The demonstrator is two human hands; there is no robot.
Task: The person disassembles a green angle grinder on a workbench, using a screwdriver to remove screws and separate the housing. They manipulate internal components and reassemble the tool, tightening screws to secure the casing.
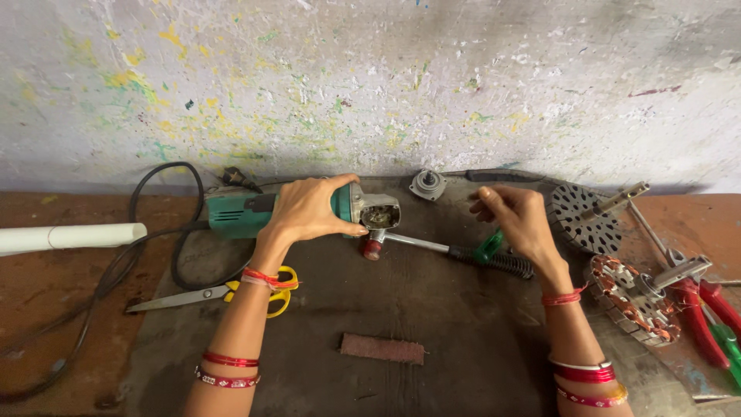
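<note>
The grinder [297, 208] is laid on its side on the dark mat [432, 324], near the mat's far edge by the wall. Its long axis runs left to right across the view; the grey metal head is pointed right, the cord end left. The body is teal plastic, worn and dusty; the head is shown open at the right, grimy inside. A black cord [158, 224] is looped off the tail onto the brown floor at left.

The grinder is grasped from above by the left hand [309, 212], fingers wrapped over the body just behind the head. A small green-handled tool [488, 245] is gripped by the right hand [515, 220], fingers curled shut around it; its tip is hidden. That hand is held right of the head, apart from it.

A ratchet handle [444, 249] with a red end and black grip is lying just below the head, between the hands. A small grey round part [428, 185] is set beyond it. Yellow-handled scissors [224, 292] are partly covered by the left wrist. A brown abrasive block [383, 349] is placed nearer the viewer. A slotted rotor disc [583, 216], a copper-wound stator [633, 297] and red pliers [706, 313] are grouped at right. A white pipe [73, 235] is seen far left.
</note>
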